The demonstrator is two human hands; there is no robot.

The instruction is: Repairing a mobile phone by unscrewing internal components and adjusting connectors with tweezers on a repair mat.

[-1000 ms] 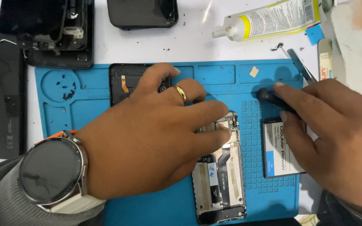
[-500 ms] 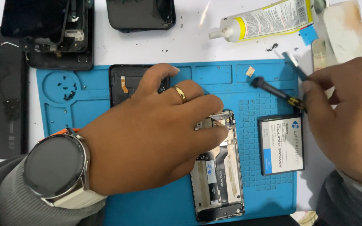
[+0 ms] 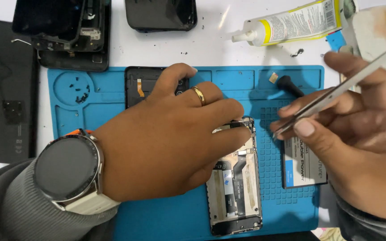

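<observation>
An opened phone [image 3: 237, 187] with its back off lies upright on a blue repair mat [image 3: 90, 111]. My left hand [image 3: 170, 138], with a gold ring and a round watch on the wrist, lies flat over the phone's upper half and presses it down. My right hand [image 3: 358, 138] grips metal tweezers [image 3: 331, 96], tips pointing left toward the phone's top right corner. A black-handled screwdriver [image 3: 289, 85] lies partly under that hand. A phone battery [image 3: 302, 165] sits on the mat just right of the phone, partly hidden by my right hand.
A black back cover [image 3: 141, 82] lies on the mat behind my left hand. Small screws [image 3: 81, 89] sit in the mat's round tray. Dismantled phone frames [image 3: 68, 31] and a dark phone part [image 3: 161, 13] lie at the back. A glue tube [image 3: 291, 22] lies at top right.
My right hand has moved off the screwdriver and now holds tweezers, their tips pointing at the phone's top. The left hand has stayed on the phone.
</observation>
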